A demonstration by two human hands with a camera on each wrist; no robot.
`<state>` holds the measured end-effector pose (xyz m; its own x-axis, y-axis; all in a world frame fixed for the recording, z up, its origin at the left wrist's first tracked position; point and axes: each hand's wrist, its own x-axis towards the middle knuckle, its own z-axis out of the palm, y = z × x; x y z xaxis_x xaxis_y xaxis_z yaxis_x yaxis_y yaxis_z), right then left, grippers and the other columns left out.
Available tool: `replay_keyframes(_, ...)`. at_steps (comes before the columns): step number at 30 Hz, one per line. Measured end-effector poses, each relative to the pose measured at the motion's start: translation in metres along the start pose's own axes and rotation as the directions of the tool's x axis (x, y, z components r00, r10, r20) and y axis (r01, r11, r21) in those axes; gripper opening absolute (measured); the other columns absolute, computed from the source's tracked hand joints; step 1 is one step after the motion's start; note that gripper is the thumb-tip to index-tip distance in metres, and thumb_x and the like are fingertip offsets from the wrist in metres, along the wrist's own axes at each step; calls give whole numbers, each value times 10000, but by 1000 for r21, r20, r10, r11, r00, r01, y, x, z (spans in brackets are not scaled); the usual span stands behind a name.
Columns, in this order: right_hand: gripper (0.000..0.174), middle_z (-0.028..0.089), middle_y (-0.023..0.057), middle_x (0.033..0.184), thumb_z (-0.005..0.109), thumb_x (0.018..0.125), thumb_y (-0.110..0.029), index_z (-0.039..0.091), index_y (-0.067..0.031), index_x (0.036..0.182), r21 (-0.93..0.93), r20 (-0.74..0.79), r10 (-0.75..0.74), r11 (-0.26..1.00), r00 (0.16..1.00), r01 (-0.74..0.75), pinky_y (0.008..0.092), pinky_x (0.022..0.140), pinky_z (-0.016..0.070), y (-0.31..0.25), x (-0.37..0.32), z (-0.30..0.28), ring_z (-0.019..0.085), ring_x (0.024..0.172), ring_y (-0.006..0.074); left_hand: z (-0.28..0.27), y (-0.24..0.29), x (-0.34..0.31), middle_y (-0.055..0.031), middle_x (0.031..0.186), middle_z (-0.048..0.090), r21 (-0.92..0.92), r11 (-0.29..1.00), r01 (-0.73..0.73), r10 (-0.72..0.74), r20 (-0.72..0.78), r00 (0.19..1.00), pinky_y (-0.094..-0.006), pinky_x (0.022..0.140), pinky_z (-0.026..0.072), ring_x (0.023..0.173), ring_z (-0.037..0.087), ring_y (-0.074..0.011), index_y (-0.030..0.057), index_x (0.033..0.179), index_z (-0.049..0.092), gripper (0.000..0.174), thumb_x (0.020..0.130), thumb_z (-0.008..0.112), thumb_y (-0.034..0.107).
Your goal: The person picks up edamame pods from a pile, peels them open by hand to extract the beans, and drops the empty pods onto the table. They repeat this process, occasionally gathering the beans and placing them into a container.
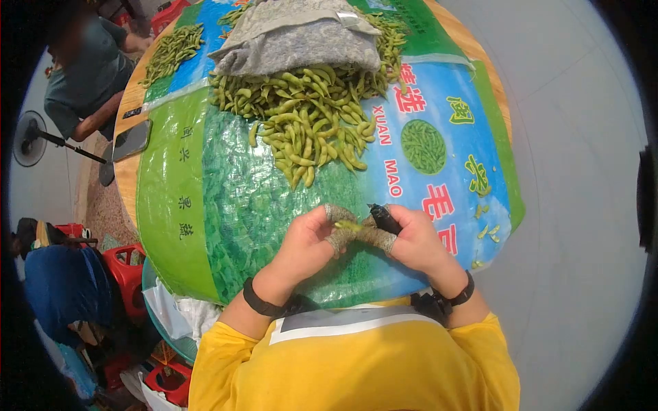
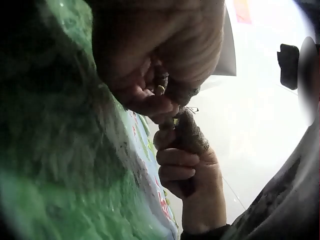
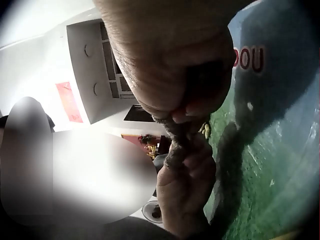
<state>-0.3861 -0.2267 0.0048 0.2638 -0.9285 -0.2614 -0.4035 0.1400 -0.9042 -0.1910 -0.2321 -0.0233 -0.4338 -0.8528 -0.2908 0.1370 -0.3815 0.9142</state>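
Note:
In the head view, my left hand [image 1: 305, 243] pinches a green edamame pod [image 1: 348, 225] between thumb and finger, both wrapped in brownish tape. My right hand [image 1: 419, 240] meets it from the other side, its wrapped thumb at the pod's end. Curled in that hand's fingers is a small black tool [image 1: 386, 219]; its kind is hidden by the grip. The left wrist view shows the fingertips of both hands close together. Beyond them on the table lies a large heap of edamame pods [image 1: 308, 130], partly covered by a folded grey towel [image 1: 301, 44].
A printed plastic sheet [image 1: 240, 226] covers the round wooden table [image 1: 130, 109]. A phone [image 1: 132, 140] lies at its left edge, and a smaller pod pile [image 1: 175, 53] at the back left. Several loose bits [image 1: 490, 233] lie at right. Another person [image 1: 89, 75] sits across, near red stools [image 1: 127, 274].

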Motion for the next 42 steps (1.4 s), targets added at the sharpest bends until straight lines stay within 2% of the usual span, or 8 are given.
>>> replay_keyframes(7,194,566,147,724,650,756,-114,552,-13,891,-405,-296,-409,872,863,275,370,544,454,-5,5,10,574,667,328,-5,-22,4,18,784,552,248,955,-162,187,-81,979,-213,622,427,686,500,-62,36,970,558,115,895,532,119)
replay_keyframes(15,226,561,103,729,665,716,-61,534,-16,895,-458,-93,-667,688,739,563,355,511,460,-8,9,24,573,603,264,3,-4,-4,1,726,556,-72,996,-50,49,-24,999,-224,562,409,619,495,-85,36,886,562,153,908,466,153)
replay_keyframes(17,177,562,34,689,646,813,-141,530,-27,881,283,-112,-198,933,974,223,290,463,421,-14,7,27,531,537,133,0,0,-7,5,723,555,-239,967,91,-76,70,995,-203,550,394,601,472,-65,47,892,569,174,923,475,191)
replay_keyframes(25,204,497,-25,624,564,891,-262,533,-61,888,662,304,117,688,945,-298,189,399,295,-4,10,4,397,458,33,6,-2,-6,-3,705,551,-5,997,-71,71,102,992,-189,511,369,577,467,-61,40,874,582,227,922,499,246)
replay_keyframes(28,217,546,46,607,575,865,-259,555,-43,860,590,449,200,666,871,-457,272,414,369,-4,11,-21,485,440,147,-5,3,-6,-9,696,543,-215,976,36,-6,137,991,-182,483,332,552,442,-60,27,877,581,253,923,481,255)
replay_keyframes(29,208,566,102,631,588,838,-240,562,-34,838,53,363,83,993,928,-110,337,459,404,-7,9,-30,528,495,234,-10,5,-5,-12,694,538,-366,928,63,-19,121,992,-179,471,309,537,422,-59,19,889,580,259,921,474,253)
replay_keyframes(31,188,584,214,726,614,769,-203,578,-19,784,-702,269,42,693,962,166,478,618,452,-26,8,-34,573,699,403,-13,2,-1,-15,697,537,-456,890,32,29,125,992,-176,464,286,529,400,-56,17,907,579,252,914,474,247)
replay_keyframes(42,177,595,173,763,638,758,-158,594,-22,862,-674,-114,-501,674,858,304,404,616,469,-4,62,-8,585,710,353,-10,5,1,7,675,492,-266,960,-86,51,-138,989,-169,456,276,522,365,-51,29,1032,574,239,902,512,220)
